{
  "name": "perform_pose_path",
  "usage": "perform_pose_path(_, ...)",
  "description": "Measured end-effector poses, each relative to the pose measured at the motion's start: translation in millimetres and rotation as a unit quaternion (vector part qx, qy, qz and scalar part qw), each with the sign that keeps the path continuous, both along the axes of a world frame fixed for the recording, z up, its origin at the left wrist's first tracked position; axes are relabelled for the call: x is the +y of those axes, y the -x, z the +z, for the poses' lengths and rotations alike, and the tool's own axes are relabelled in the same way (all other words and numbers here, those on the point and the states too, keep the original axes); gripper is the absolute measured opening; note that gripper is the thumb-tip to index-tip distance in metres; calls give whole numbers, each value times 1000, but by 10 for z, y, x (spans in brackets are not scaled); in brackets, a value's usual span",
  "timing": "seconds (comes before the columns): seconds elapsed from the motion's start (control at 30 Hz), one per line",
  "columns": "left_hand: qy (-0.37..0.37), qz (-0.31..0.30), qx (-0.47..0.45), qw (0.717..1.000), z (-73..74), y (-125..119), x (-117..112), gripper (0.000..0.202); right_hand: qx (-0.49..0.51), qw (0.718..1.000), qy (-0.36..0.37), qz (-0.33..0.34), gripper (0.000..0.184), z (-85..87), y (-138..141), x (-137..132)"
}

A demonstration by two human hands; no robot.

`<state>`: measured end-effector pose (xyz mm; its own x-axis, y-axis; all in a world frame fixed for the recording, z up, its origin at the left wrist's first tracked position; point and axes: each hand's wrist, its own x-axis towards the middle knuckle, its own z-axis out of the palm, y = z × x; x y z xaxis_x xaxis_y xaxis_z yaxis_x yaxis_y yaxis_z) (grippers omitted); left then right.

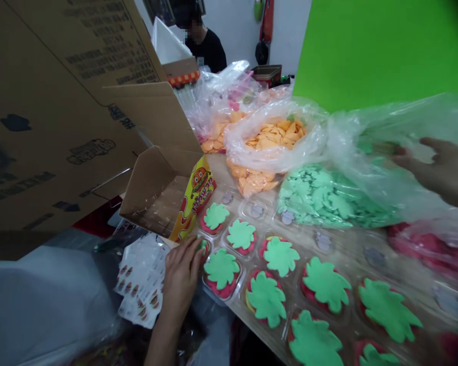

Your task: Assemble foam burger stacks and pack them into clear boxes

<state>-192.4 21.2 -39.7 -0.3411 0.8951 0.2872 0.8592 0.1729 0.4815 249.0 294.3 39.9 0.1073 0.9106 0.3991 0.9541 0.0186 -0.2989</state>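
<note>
At the left end of the clear plastic tray, my left hand [181,262] has its fingers closed around a small, partly hidden green and red item [204,246]. Beside it, in square tray cells, lie green leaf-shaped pieces [222,267] on red rounds. Over to the right, my right hand [438,160] is at the clear plastic bag [351,127] of green pieces [332,195]. Its thumb and forefinger are spread apart, and the other fingers are partly hidden behind the plastic.
An open cardboard display box [164,198] stands by the left hand, with sticker sheets [145,279] below. Behind the tray sits a bag of orange pieces [277,134]. A large carton [53,127] fills the left, a green panel [381,51] the back right. A person [209,48] is farther back.
</note>
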Motion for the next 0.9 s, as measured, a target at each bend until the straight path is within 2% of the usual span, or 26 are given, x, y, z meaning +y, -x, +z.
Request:
perform_pose_path(0.07,16,-39,5,999,-41,28,-53,35,-47,998,47,18,98,53,95,-70)
perform_pose_path(0.13,17,-52,6,998,-60,47,-105,38,-65,993,71,62,93,58,174,-165)
perform_pose_path(0.27,-15,-71,9,997,34,-44,-115,39,-87,980,101,151,73,8,262,-418)
perform_pose_path(0.33,-12,-117,23,993,126,-197,-20,40,-91,975,101,176,59,27,289,-557)
perform_pose_path(0.43,32,-181,60,981,215,-518,230,48,-94,978,71,170,43,133,316,-767)
perform_pose_path(0.53,57,-187,140,971,171,-799,473,55,-86,985,14,146,35,239,326,-1014)
perform_pose_path(0.6,55,-185,193,962,92,-903,570,52,-68,985,-28,158,33,236,357,-1226)
perform_pose_path(0.63,51,-185,208,959,50,-930,596,49,-58,981,-41,178,32,202,395,-1346)
perform_pose_path(0.7,36,-184,219,957,-21,-949,612,45,-34,962,-60,263,29,74,533,-1599)
perform_pose_path(0.8,11,-179,226,957,-89,-934,599,45,-39,935,-9,354,26,-186,883,-1898)
perform_pose_path(0.9,-13,-184,238,954,-140,-904,588,43,-25,891,107,440,47,-370,1256,-1967)
